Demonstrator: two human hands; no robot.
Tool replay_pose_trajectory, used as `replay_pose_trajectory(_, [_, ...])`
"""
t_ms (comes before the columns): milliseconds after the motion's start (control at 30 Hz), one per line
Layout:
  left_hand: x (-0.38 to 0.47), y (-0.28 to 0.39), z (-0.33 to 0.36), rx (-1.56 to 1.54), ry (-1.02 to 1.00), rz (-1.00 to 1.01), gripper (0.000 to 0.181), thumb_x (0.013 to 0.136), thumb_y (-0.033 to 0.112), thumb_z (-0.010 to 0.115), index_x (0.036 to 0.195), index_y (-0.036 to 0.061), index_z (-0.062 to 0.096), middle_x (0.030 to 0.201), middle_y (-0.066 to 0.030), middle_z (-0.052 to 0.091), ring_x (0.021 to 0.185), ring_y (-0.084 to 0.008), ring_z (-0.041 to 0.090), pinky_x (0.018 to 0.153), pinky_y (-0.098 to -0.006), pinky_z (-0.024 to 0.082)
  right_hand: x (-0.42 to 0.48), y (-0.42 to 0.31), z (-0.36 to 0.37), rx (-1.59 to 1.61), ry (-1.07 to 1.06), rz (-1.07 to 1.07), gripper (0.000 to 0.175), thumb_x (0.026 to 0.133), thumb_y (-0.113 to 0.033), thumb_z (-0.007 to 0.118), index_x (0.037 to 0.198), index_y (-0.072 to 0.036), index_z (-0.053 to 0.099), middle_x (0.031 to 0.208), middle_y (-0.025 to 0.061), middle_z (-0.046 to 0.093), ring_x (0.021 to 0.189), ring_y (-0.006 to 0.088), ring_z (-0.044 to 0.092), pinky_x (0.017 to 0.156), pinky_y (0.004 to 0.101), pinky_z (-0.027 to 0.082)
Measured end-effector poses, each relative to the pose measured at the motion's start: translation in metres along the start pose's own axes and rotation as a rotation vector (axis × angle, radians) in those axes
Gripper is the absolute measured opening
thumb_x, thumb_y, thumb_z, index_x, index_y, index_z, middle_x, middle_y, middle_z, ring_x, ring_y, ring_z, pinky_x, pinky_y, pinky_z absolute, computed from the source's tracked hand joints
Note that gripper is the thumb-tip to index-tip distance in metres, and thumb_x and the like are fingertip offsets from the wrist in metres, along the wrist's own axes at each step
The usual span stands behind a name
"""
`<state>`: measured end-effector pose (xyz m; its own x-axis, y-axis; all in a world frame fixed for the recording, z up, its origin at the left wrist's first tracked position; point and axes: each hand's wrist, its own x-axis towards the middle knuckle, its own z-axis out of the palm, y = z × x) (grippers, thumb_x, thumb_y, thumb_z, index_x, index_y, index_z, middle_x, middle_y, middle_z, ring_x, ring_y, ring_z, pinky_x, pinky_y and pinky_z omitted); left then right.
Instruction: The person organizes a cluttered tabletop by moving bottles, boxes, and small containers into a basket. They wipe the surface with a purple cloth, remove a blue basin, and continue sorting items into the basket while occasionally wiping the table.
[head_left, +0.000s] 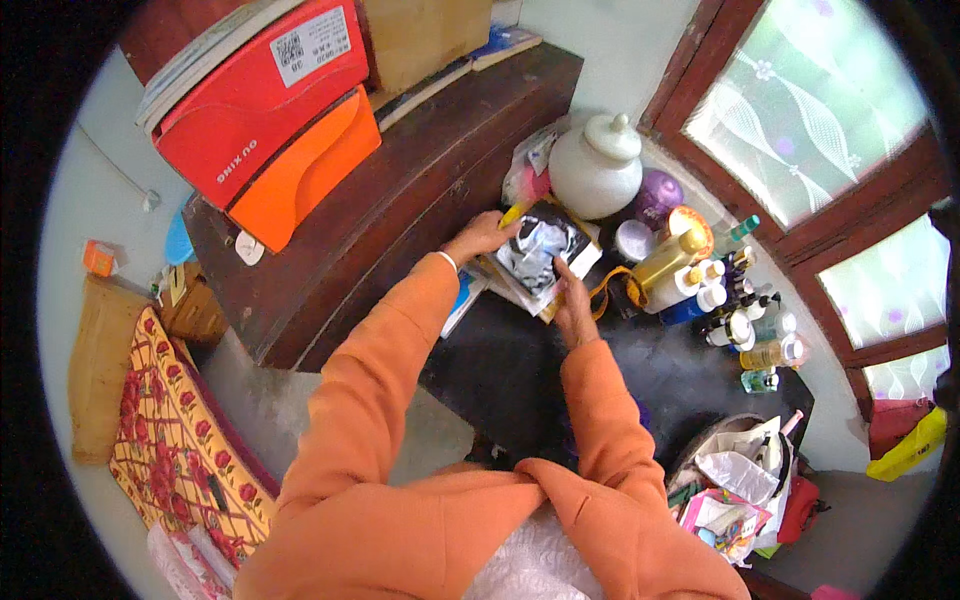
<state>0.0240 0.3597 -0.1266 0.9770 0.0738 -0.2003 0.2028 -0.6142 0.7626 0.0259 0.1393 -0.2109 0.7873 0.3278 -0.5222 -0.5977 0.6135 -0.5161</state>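
On the dark tabletop (480, 375), near the wooden chest, lies a stack of books or papers (517, 294). A flat item with a black, white and bluish picture (541, 247) is on top of it. My left hand (486, 234) is at the upper left edge of the stack, beside a small yellow thing (514, 214). My right hand (574, 304) is at the right edge, its thumb over the flat item. Most of its fingers are hidden, and whether it lifts the stack I cannot tell. A white lidded ceramic jar (596, 166) stands just behind.
Bottles (679, 289) and cosmetic containers crowd the table's right side by the window (810, 112). A filled basket (686, 450) sits at the lower right. The wooden chest (450, 142) at the left bears a red and orange shoebox (262, 112). An orange strap (602, 291) lies beside my right hand.
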Motion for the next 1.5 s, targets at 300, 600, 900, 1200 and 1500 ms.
replay_pose_trajectory(300, [-0.127,-0.024,0.018,0.578,-0.018,-0.052,0.117,0.063,0.032,0.086,0.154,0.0079,0.017,0.158,-0.0200,0.017,0.141,-0.0406,0.028,0.107,-0.0536,0.034,-0.006,-0.013,0.006,-0.049,0.062,-0.080,0.039,0.082,-0.006,0.075,0.116,0.002,0.060,0.106,0.0100,0.067,0.087,0.0246,0.066,0.078,0.0386,0.055])
replay_pose_trajectory(600, [-0.166,-0.024,0.043,0.601,0.201,-0.208,0.120,0.058,0.033,0.088,0.153,0.0115,0.019,0.132,-0.0241,0.040,0.120,-0.0409,0.040,0.097,-0.0518,0.036,-0.018,-0.024,0.001,-0.163,0.091,-0.019,0.034,0.086,-0.011,0.072,0.117,-0.005,0.060,0.105,0.0087,0.069,0.090,0.0243,0.069,0.083,0.0407,0.057])
replay_pose_trajectory(900, [-0.221,-0.037,0.034,0.542,0.263,-0.191,0.104,0.063,0.027,0.081,0.151,0.0102,0.030,0.128,-0.0236,0.044,0.116,-0.0417,0.044,0.098,-0.0518,0.036,-0.023,-0.021,0.008,0.044,0.038,0.034,0.033,0.089,-0.010,0.068,0.119,-0.004,0.057,0.109,0.0115,0.067,0.094,0.0282,0.068,0.082,0.0441,0.058])
replay_pose_trajectory(1200, [-0.185,-0.023,0.050,0.471,0.377,-0.042,0.092,0.059,0.023,0.085,0.142,0.0116,0.045,0.127,-0.0182,0.046,0.117,-0.0370,0.043,0.097,-0.0487,0.035,-0.016,-0.008,0.017,0.092,0.003,0.071,0.035,0.089,-0.012,0.068,0.121,-0.006,0.056,0.112,0.0110,0.067,0.098,0.0303,0.067,0.087,0.0475,0.056])
replay_pose_trajectory(1500, [-0.170,-0.037,0.052,0.412,0.397,-0.032,0.091,0.061,0.019,0.084,0.142,0.0136,0.045,0.134,-0.0183,0.044,0.123,-0.0384,0.041,0.103,-0.0499,0.032,-0.005,0.029,0.028,0.145,0.017,0.058,0.035,0.088,-0.014,0.071,0.118,-0.007,0.055,0.099,0.0094,0.065,0.088,0.0300,0.066,0.080,0.0492,0.056])
